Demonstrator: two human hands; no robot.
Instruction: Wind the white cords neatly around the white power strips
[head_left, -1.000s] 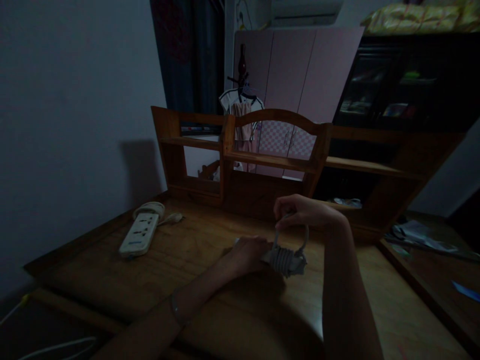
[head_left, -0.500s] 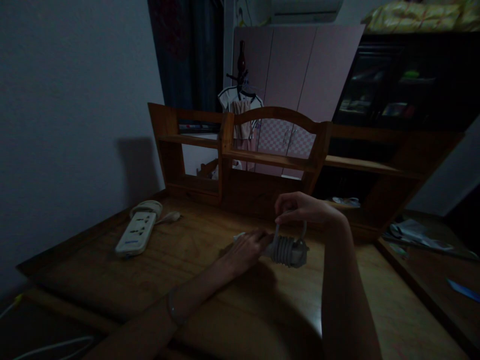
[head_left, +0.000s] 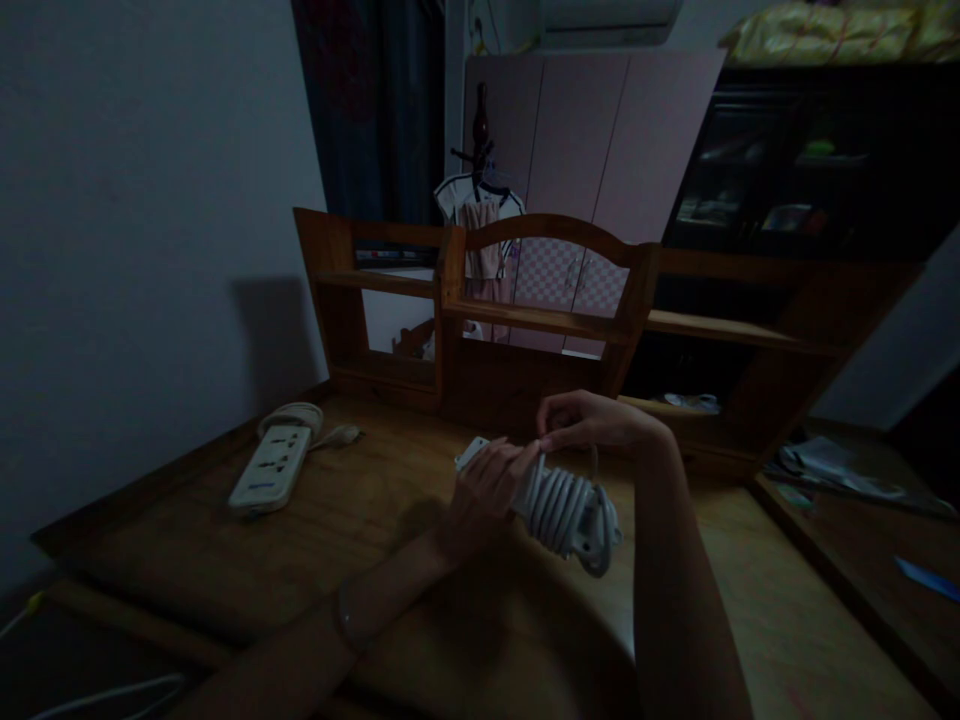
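My left hand (head_left: pixel 484 492) grips one end of a white power strip (head_left: pixel 559 505) that has its cable wound around it in several turns, held tilted above the wooden desk (head_left: pixel 390 560). My right hand (head_left: pixel 589 420) pinches the cable end at the top of the coil, just above and touching the bundle. A loop of cable hangs off the strip's lower right end.
A second white power strip (head_left: pixel 271 464) with its coiled cord lies on the desk at the left. A wooden shelf unit (head_left: pixel 540 320) stands along the desk's back edge. Papers (head_left: pixel 832 465) lie on a surface at the right. The room is dim.
The wound power strip has been lifted off the desk and tilted, its left end now raised. My right hand came closer to the left, with the cable loop between them drawn in.
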